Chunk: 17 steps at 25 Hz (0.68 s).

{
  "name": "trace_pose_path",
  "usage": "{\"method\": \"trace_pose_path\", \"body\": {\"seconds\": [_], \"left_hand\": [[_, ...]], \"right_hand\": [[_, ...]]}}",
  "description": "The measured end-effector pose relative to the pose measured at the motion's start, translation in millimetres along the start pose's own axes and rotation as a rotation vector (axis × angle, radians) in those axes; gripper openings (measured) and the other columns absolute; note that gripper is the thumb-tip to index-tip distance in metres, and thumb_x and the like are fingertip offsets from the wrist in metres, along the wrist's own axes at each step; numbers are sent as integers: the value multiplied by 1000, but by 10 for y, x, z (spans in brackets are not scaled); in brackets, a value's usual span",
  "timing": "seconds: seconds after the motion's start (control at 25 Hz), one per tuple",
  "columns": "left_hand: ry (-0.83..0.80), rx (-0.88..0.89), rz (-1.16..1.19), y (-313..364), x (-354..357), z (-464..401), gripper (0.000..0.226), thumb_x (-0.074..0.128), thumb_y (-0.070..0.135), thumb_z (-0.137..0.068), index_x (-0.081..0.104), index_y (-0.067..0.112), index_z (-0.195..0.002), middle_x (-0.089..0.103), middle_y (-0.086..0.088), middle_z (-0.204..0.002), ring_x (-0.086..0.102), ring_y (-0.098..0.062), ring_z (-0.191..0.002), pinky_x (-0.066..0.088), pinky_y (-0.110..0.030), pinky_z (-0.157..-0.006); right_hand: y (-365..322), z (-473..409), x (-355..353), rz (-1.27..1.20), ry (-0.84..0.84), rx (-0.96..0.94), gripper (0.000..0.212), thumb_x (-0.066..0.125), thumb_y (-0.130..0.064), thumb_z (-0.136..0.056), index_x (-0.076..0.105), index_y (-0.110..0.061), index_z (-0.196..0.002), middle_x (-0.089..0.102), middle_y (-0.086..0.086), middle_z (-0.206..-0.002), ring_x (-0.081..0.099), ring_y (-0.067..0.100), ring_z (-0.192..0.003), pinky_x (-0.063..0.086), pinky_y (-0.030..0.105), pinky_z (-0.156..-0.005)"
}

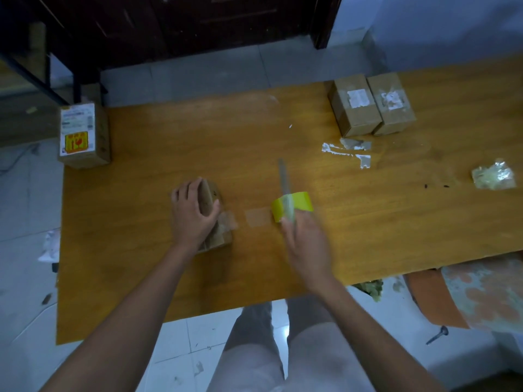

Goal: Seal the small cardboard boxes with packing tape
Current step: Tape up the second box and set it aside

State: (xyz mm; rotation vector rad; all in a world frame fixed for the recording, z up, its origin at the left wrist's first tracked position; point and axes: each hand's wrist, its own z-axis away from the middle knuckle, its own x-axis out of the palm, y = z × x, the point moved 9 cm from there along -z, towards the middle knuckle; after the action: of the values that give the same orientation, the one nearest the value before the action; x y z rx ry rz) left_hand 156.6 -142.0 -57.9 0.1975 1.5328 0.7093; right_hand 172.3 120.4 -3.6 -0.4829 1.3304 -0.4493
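From here I fear the clear strip stretched between the small box and the tape roll may twist or stick to the table if the pull slackens; my left hand curls over the box near the table's middle, gripping it; my right hand pinches the roll, with a blade-like tool beside it; blur hides the fingers' detail.
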Motion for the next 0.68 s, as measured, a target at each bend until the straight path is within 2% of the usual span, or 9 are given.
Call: {"method": "trace_pose_path", "body": {"seconds": [0.08, 0.2, 0.32, 0.44, 0.48, 0.56, 0.64, 0.68], "left_hand": [[31, -32, 64, 19, -60, 8, 58, 62, 36, -89, 40, 19, -140, 41, -7, -139, 31, -29, -132, 42, -52, -101], [81, -41, 180, 121, -171, 25, 56, 58, 41, -89, 41, 22, -140, 41, -5, -138, 33, -26, -132, 42, -46, -101], [114, -5, 273, 394, -320, 50, 58, 50, 49, -88, 41, 25, -140, 41, 0, -135, 35, -22, -128, 39, -36, -97], [157, 35, 344, 736, -490, 18, 57, 50, 49, -87, 42, 25, -138, 43, 3, -130, 38, -18, -122, 38, -31, -94], [172, 49, 358, 832, -531, -5, 57, 50, 49, -87, 43, 25, -138, 43, 3, -129, 39, -18, -121, 37, -30, -94], [204, 61, 387, 1015, -596, -51, 57, 50, 49, -86, 44, 25, -137, 43, 7, -127, 40, -14, -119, 36, -27, -95], [237, 70, 419, 1240, -647, -98, 56, 50, 48, -86, 44, 26, -137, 42, 12, -126, 40, -12, -118, 38, -29, -96], [257, 83, 430, 1361, -681, -115, 56, 50, 47, -86, 45, 24, -137, 42, 12, -125, 41, -12, -118, 39, -32, -98]], "right_hand": [[539, -320, -384, -78, 141, 42, 28, 50, -33, -98, 59, -10, -112, 64, 8, -87, 61, 29, -74, 40, 34, -58], [1320, -670, -450, -25, 96, 152, 39, 58, -34, -93, 54, -20, -130, 67, 6, -84, 64, 29, -73, 47, 36, -60], [1569, -746, -270, 130, -25, 126, 40, 51, -40, -96, 53, -22, -131, 62, 13, -104, 63, 34, -82, 44, 35, -62], [1495, -773, -440, 312, -67, 229, 52, 45, -52, -94, 44, -29, -141, 47, 14, -120, 61, 32, -83, 44, 34, -63], [1313, -779, -573, 253, -19, 232, 60, 49, -56, -91, 40, -28, -143, 45, 12, -121, 60, 30, -88, 46, 35, -67], [704, -783, -681, -112, -3, 161, 85, 62, -66, -77, 36, -23, -145, 47, 6, -124, 57, 22, -101, 48, 34, -81], [-9, -672, -502, -513, -253, 130, 109, 66, -78, -60, 31, -22, -147, 49, -3, -128, 54, 12, -110, 48, 29, -92], [-301, -584, -374, -620, -396, 123, 111, 66, -79, -57, 33, -21, -146, 52, -5, -126, 55, 10, -111, 49, 28, -91]]}}
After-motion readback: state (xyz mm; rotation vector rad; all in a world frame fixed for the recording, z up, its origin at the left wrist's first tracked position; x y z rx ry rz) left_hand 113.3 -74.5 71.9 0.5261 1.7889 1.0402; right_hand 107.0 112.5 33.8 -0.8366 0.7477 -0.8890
